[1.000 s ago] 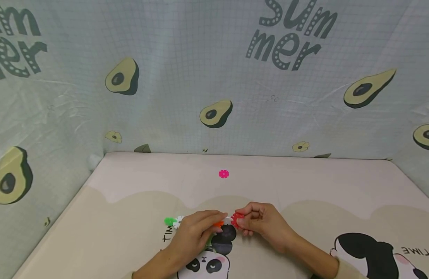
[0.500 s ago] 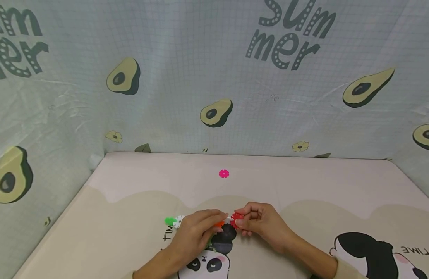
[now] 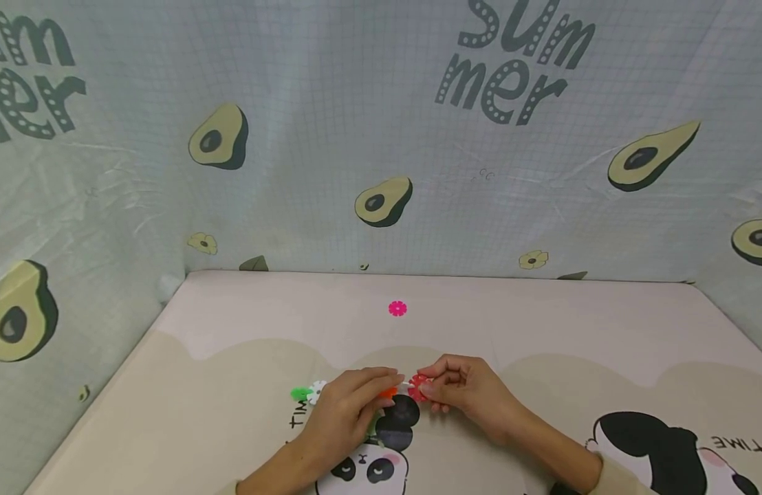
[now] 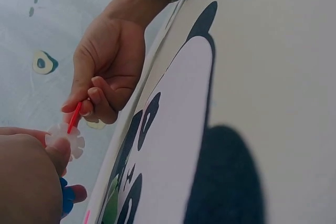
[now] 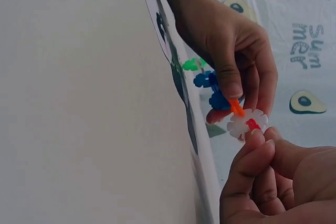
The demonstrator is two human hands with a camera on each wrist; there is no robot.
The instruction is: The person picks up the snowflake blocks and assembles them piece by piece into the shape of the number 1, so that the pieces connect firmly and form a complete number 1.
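My left hand [image 3: 346, 409] grips a chain of notched plastic snowflake discs, its fingers covering the middle. A green disc [image 3: 300, 394] and a white disc [image 3: 316, 392] stick out at its left end. Blue discs [image 5: 201, 80] and an orange disc [image 5: 237, 108] show beside the left thumb in the right wrist view. At the chain's right end is another white disc [image 5: 239, 125], a translucent one. Between thumb and index finger, my right hand [image 3: 470, 395] pinches a red disc [image 3: 415, 389], seen edge-on against that white disc in the left wrist view. How deep their slots engage is hidden.
A loose pink disc [image 3: 397, 309] lies farther back on the table, beyond both hands. The tabletop [image 3: 232, 412] has a printed panda pattern. Behind and to the sides hangs a curtain [image 3: 307, 137] printed with avocados.
Both hands stay almost in place, with the right hand and the red disc shifting very slightly up and left. The grips look the same, and the pink disc has not moved.
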